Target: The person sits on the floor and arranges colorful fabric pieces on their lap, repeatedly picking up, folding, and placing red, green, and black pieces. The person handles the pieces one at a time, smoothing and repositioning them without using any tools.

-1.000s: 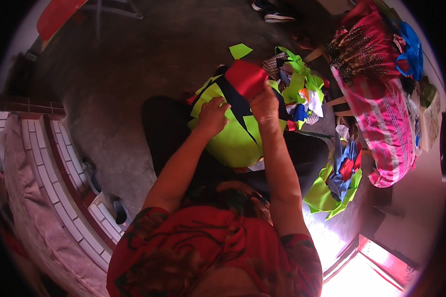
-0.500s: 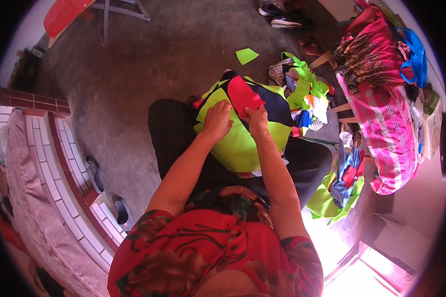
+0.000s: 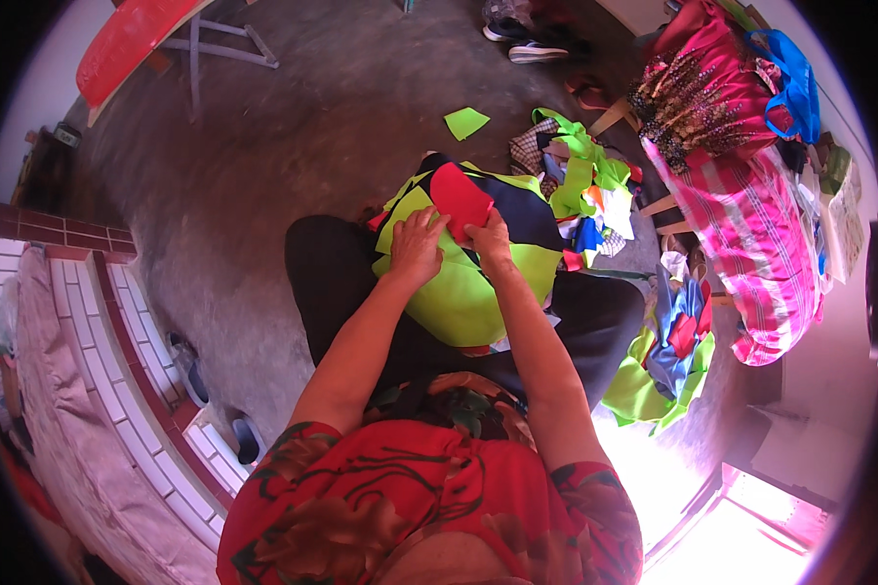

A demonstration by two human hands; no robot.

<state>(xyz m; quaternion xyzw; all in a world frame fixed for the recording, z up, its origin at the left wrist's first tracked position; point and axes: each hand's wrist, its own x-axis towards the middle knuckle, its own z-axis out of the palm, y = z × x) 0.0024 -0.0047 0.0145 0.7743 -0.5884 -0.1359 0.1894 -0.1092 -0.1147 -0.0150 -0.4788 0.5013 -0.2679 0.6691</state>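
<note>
Across my lap lies a bundle of fabric pieces, with lime-green fabric (image 3: 463, 297) in front and dark navy fabric (image 3: 529, 212) on the far right side. A red fabric piece (image 3: 457, 195) rests on top of it. The thumb and fingers of my right hand (image 3: 491, 241) pinch the near right edge of this red piece. Beside its left edge, my left hand (image 3: 417, 248) lies on the lime-green fabric, fingers somewhat bent and apart. The undersides of both hands are hidden.
To the right is a heap of mixed scraps (image 3: 595, 190), and nearer me another pile with blue cloth (image 3: 675, 341). One lime-green scrap (image 3: 466, 123) lies alone on the floor. A pink checked cloth (image 3: 751, 244) hangs at the right; a red table (image 3: 132, 49) stands far left.
My left hand's fingers have spread over the lime-green fabric beside the red piece. My right hand keeps its pinch on the red piece. The whole view has shifted slightly.
</note>
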